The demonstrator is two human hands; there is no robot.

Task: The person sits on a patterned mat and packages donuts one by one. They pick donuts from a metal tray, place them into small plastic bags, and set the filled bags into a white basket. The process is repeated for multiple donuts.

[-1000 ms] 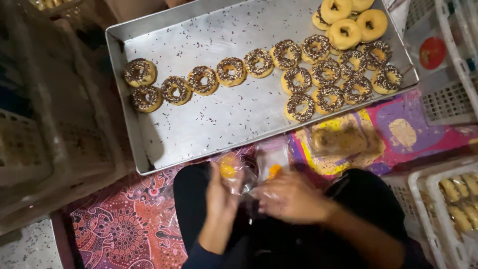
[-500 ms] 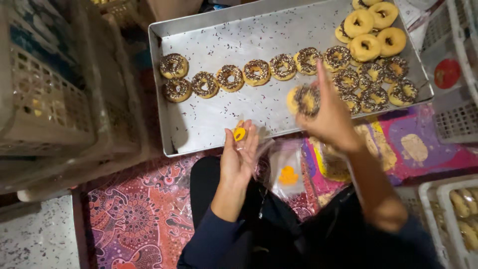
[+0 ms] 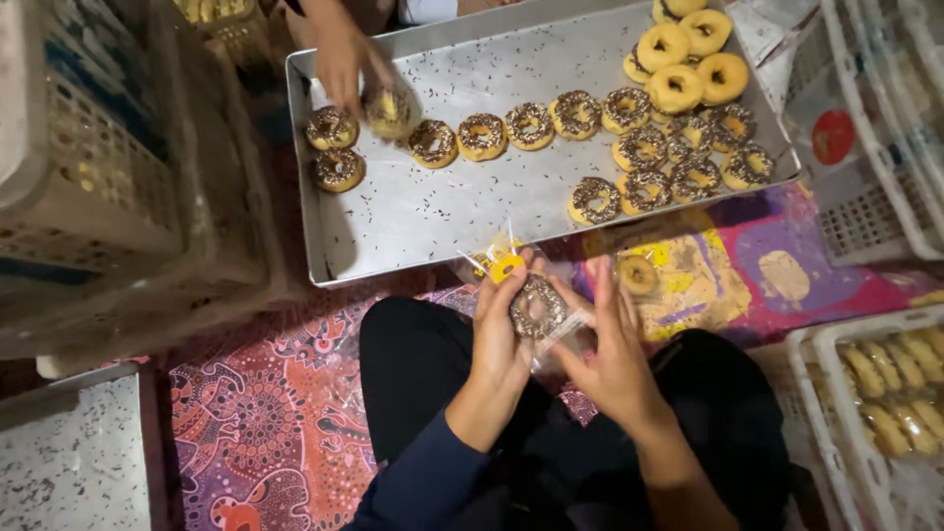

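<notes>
My left hand (image 3: 500, 329) holds a clear plastic bag (image 3: 501, 264) with a yellow label, just below the metal tray (image 3: 433, 211). A chocolate donut with sprinkles (image 3: 537, 308) sits between both hands, partly inside the bag. My right hand (image 3: 610, 344) grips the donut and the bag's edge from the right. Several chocolate sprinkled donuts (image 3: 531, 123) lie in a row on the tray, with plain yellow donuts (image 3: 688, 54) at its far right corner. Another person's hand (image 3: 344, 54) holds a bagged donut (image 3: 390, 108) over the tray's left end.
White plastic crates (image 3: 108, 167) stand at the left. A crate (image 3: 880, 383) with wrapped pastries is at the right, and more crates (image 3: 885, 118) are at the upper right. A patterned cloth (image 3: 265, 423) covers the floor. A stack of printed bags (image 3: 688, 280) lies right of my hands.
My right hand picked a chocolate donut off the tray and brought it down to the bag held by my left hand. Another person's hand has appeared over the tray's left end.
</notes>
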